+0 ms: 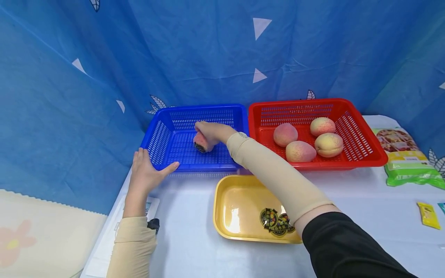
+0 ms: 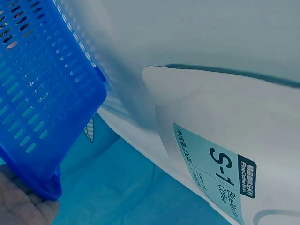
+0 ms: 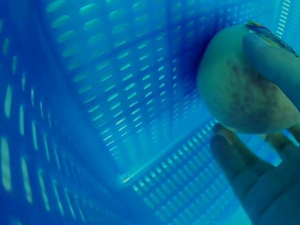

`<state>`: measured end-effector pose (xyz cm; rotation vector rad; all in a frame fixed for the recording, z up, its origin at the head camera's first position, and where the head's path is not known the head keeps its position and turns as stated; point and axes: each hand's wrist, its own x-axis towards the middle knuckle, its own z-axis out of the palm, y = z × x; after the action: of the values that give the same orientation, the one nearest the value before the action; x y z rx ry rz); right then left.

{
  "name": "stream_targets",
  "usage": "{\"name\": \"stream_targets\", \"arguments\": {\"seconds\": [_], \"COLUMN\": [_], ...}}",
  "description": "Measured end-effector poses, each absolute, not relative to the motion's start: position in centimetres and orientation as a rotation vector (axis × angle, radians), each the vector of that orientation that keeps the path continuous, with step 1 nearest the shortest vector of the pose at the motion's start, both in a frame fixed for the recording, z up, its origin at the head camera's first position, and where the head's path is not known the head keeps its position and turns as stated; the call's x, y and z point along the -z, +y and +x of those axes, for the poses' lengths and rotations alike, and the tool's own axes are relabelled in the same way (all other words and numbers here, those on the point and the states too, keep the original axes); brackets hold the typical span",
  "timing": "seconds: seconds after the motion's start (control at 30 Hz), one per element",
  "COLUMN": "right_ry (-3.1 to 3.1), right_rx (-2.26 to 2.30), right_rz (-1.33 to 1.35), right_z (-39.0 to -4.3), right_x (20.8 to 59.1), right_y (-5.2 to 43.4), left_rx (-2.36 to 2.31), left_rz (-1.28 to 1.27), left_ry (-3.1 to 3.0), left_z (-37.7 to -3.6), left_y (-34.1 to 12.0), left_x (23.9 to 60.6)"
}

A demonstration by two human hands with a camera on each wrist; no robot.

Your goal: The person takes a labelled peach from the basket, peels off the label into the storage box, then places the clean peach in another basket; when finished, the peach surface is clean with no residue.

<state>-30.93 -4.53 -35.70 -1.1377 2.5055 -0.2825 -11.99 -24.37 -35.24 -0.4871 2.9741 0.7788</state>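
My right hand [image 1: 213, 131] is inside the blue basket [image 1: 194, 168] and grips a peach [image 1: 200, 139] that has a dark sticker on one end. From the right wrist, the thumb lies over the peach [image 3: 234, 89] near the sticker, with fingers around its lower side, close to the basket's slotted wall. My left hand [image 1: 146, 172] is at the basket's front left corner, thumb spread wide and fingers extended along the side. The left wrist view has the fingertips [image 2: 28, 208] touching the rim at that corner.
A red basket [image 1: 351, 164] with several peaches [image 1: 300, 151] stands right of the blue one. In front is a golden tray [image 1: 222, 216] with dark stickers [image 1: 274, 222]. A green food bag [image 1: 406, 158] and yellow packet [image 1: 429, 215] lie right; a white coffee bag [image 2: 225, 117] lies left.
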Motion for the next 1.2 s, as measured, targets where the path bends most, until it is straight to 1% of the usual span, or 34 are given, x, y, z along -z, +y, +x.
{"name": "stream_targets", "arguments": {"seconds": [0.1, 0.23, 0.37, 0.53, 0.77, 1.2], "right_ry": [2.494, 2.457, 2.433, 2.448, 2.441, 2.386], "right_rx": [0.28, 0.483, 0.677, 0.748, 0.859, 1.134], "right_rz": [-1.155, -1.169, -1.182, -1.201, -1.214, -1.267], "right_z": [-30.9, -30.7, -30.5, -29.8, -28.7, -25.7], "right_x": [35.5, 34.9, 33.6, 31.8, 29.2, 26.4], "right_y": [-4.3, -3.9, -3.6, -2.8, -0.9, 3.9], "left_rx": [-0.781, -0.779, -0.774, -0.763, -0.765, -0.75], "left_rz": [-0.485, -0.473, -0.465, -0.468, -0.489, -0.535], "left_ry": [2.969, 2.969, 2.973, 2.961, 2.946, 2.971], "left_z": [-12.0, -12.0, -12.1, -12.2, -12.2, -12.1], "left_y": [-24.3, -24.3, -24.3, -24.3, -24.4, -24.3], "left_x": [35.2, 35.2, 35.2, 35.1, 35.0, 35.1]}}
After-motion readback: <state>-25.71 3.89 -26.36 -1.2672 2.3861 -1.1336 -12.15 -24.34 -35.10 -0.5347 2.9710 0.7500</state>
